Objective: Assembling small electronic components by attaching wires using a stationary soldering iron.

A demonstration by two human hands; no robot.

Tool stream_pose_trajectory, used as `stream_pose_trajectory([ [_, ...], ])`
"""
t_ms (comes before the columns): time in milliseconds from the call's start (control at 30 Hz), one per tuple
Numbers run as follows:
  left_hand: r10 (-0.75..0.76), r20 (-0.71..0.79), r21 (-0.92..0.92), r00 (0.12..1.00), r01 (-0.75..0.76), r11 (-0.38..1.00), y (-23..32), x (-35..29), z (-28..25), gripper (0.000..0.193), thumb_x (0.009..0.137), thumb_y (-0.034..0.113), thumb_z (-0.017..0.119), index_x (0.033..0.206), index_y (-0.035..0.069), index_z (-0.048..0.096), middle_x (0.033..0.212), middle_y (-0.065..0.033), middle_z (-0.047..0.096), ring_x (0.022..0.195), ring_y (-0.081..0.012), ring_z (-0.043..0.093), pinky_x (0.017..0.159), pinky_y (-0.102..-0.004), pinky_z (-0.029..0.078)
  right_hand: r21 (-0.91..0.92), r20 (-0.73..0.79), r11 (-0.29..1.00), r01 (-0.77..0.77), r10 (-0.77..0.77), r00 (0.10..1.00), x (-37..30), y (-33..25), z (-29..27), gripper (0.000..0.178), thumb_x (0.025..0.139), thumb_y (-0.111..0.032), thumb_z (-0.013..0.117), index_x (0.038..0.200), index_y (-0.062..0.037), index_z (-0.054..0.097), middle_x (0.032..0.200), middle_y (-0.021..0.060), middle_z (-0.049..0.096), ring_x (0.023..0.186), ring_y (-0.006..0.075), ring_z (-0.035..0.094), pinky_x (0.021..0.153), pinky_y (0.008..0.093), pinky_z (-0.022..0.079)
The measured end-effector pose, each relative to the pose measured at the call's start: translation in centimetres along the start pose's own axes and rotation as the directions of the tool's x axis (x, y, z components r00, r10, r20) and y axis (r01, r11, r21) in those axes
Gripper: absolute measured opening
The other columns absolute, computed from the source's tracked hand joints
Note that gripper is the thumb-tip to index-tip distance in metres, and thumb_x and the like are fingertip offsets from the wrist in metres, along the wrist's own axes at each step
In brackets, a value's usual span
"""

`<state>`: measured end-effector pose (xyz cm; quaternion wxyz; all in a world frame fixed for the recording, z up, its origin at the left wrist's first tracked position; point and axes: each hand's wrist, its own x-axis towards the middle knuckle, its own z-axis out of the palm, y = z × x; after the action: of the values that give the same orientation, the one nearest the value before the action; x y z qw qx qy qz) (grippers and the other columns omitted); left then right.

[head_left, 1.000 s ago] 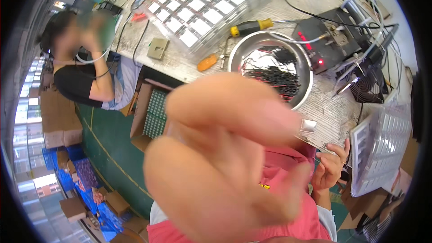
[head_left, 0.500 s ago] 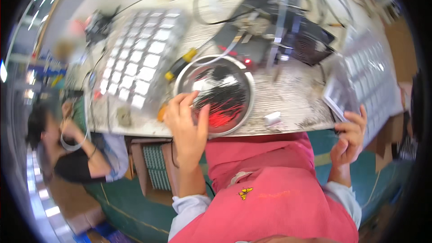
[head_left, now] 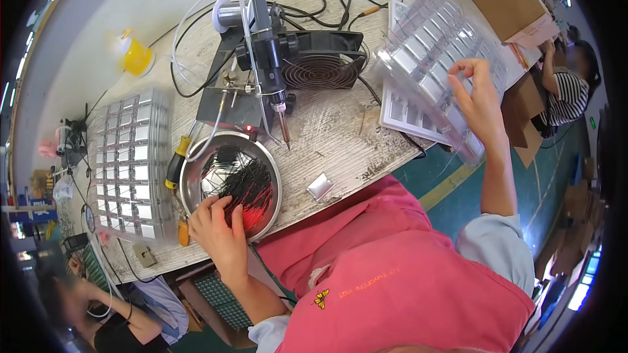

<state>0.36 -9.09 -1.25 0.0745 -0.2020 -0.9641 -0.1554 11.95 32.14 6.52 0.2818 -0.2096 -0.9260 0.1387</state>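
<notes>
My left hand (head_left: 219, 229) rests over the near rim of a round metal bowl (head_left: 271, 165). Its fingers and thumb are apart above a heap of thin black and red wires (head_left: 245, 186) in the bowl; I see nothing held. On the right, my right hand (head_left: 481, 101) is over a stack of clear plastic trays (head_left: 439, 95) holding flat silver rectangular pieces. Its thumb and index finger curl close together in a pinch, and whatever may be between their tips is too small to make out. A lone silver rectangular piece (head_left: 320, 186) lies between the bowl and the trays.
A soldering iron (head_left: 278, 108) stands tip-down in a holder behind the bowl, beside a black fan (head_left: 320, 68). More filled trays (head_left: 124, 170) stand at the left, near a yellow-black screwdriver (head_left: 176, 163). A white tray (head_left: 402, 114) lies under the right trays. Other people sit on both sides.
My view has swung toward the right. The right hand has moved from the trays' near corner to farther over them. The left hand stays at the bowl.
</notes>
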Motion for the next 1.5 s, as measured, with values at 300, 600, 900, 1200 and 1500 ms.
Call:
stream_pose_trajectory([
  [300, -0.05, -0.12, -0.114, 0.991, 0.036, 0.993, -0.7, -0.5, 0.2, 0.016, 0.085, 0.016, 0.062, 0.099, 0.009, 0.062, 0.1, -0.0058, 0.061, 0.099, -0.0271, 0.052, 0.088, -0.0398, 0.035, -0.065, 0.16, 0.987, 0.144, -0.132, 0.978, 0.1, -0.3, 2.2, 0.024, 0.081, -0.01, 0.066, 0.096, -0.0013, 0.051, 0.092, 0.016, 0.056, 0.088, 0.033, 0.055, 0.078, 0.0385, 0.043],
  [600, -0.099, -0.203, -0.107, 0.974, 0.078, 0.991, -0.7, -0.5, -0.3, 0.014, 0.082, 0.012, 0.065, 0.096, 0.01, 0.064, 0.092, -0.0045, 0.062, 0.088, -0.0238, 0.054, 0.081, -0.0381, 0.036, 0.206, 0.272, 0.971, -0.124, 0.065, 0.96, -1.4, 2.6, 1.9, 0.014, 0.088, -0.006, 0.058, 0.098, -0.0034, 0.049, 0.089, 0.0027, 0.044, 0.086, 0.0131, 0.043, 0.083, 0.0249, 0.037],
  [900, 0.027, -0.122, -0.029, 0.992, -0.031, 0.999, 0.1, -0.1, 0.1, 0.011, 0.079, 0.011, 0.067, 0.09, 0.01, 0.065, 0.089, -0.0023, 0.057, 0.087, -0.0229, 0.051, 0.08, -0.0373, 0.037, -0.006, 0.193, 1.0, 0.005, -0.004, 0.981, -1.0, 0.7, 2.3, 0.016, 0.091, -0.012, 0.057, 0.095, -0.0009, 0.046, 0.094, 0.0082, 0.049, 0.089, 0.0206, 0.045, 0.086, 0.0277, 0.036],
  [1200, 0.032, -0.095, -0.003, 0.995, -0.032, 0.999, 0.5, 0.4, -0.1, 0.012, 0.077, 0.01, 0.067, 0.089, 0.009, 0.066, 0.086, -0.0042, 0.059, 0.085, -0.0252, 0.052, 0.078, -0.0376, 0.037, -0.032, 0.205, 0.999, 0.036, -0.029, 0.978, -0.5, 2.8, 2.5, 0.019, 0.089, -0.014, 0.06, 0.1, -0.0005, 0.053, 0.094, 0.0093, 0.052, 0.089, 0.0217, 0.047, 0.085, 0.0313, 0.038],
  [1500, 0.024, -0.048, 0.002, 0.999, -0.024, 1.0, 0.3, 0.4, -0.3, 0.008, 0.077, 0.01, 0.067, 0.084, 0.01, 0.063, 0.087, -0.0033, 0.058, 0.084, -0.024, 0.052, 0.076, -0.0382, 0.037, 0.136, 0.187, 0.989, -0.061, 0.035, 0.982, -1.0, 3.6, 2.8, 0.018, 0.089, -0.012, 0.061, 0.096, -0.0007, 0.048, 0.092, 0.0063, 0.048, 0.09, 0.0181, 0.043, 0.088, 0.0269, 0.035],
])
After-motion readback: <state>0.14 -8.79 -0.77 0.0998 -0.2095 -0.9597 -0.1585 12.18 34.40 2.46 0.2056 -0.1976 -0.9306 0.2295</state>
